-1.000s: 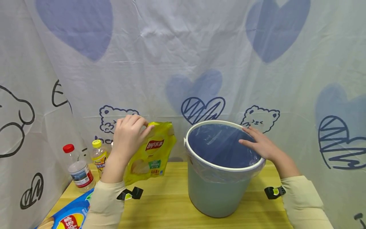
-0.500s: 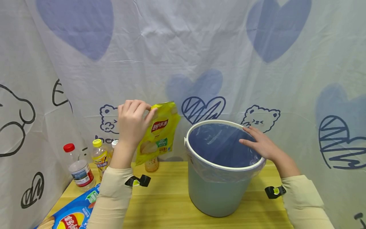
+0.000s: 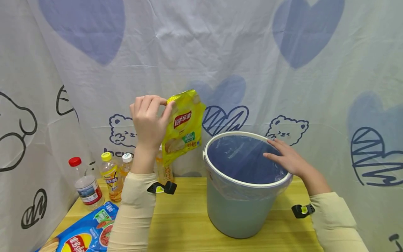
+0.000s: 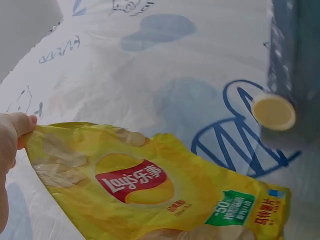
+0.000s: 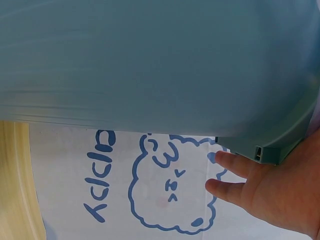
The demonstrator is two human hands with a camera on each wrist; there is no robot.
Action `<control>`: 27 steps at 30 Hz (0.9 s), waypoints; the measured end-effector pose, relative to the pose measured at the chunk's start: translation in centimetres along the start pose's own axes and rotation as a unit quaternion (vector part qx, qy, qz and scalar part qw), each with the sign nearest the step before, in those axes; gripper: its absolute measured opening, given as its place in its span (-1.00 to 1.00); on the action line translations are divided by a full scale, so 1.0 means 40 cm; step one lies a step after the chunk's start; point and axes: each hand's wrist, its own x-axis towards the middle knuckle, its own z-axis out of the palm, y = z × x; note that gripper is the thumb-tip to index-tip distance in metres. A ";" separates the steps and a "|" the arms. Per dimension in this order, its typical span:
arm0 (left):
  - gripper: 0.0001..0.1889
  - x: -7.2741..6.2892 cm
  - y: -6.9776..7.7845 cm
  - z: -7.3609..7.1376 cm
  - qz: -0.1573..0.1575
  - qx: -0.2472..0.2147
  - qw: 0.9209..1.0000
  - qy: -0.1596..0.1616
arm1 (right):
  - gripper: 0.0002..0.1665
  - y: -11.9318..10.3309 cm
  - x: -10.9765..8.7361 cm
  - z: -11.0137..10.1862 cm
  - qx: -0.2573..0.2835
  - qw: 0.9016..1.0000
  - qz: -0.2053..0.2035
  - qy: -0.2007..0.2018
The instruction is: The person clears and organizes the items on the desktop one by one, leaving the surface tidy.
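My left hand (image 3: 150, 120) pinches the top corner of a yellow Lay's chip bag (image 3: 182, 129) and holds it up left of the bin. In the left wrist view the chip bag hangs from the thumb and fingertips at the left edge. My right hand (image 3: 288, 159) rests across the right rim of a grey-blue trash bin (image 3: 239, 213) with a clear plastic liner. Its thumb extends over the bin's mouth. In the right wrist view two straight fingers (image 5: 227, 191) reach down outside the bin, just under its rim.
A red-capped bottle (image 3: 89, 189), a yellow-capped bottle (image 3: 111, 180) and a white-capped bottle (image 3: 126, 162) stand at the table's left. Another bottle (image 3: 165, 171) is partly behind the chip bag. A blue Lay's bag (image 3: 83, 231) lies nearer on the wooden table (image 3: 182, 213).
My left hand has risen and moved right with the yellow chip bag, uncovering the bottles behind and more of the blue bag. The right hand and the bin stay put.
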 end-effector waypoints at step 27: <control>-0.78 0.040 0.161 0.085 -0.017 -0.129 0.969 0.209 | -0.03 -0.004 -0.001 -0.001 0.001 1.000 0.002 0.000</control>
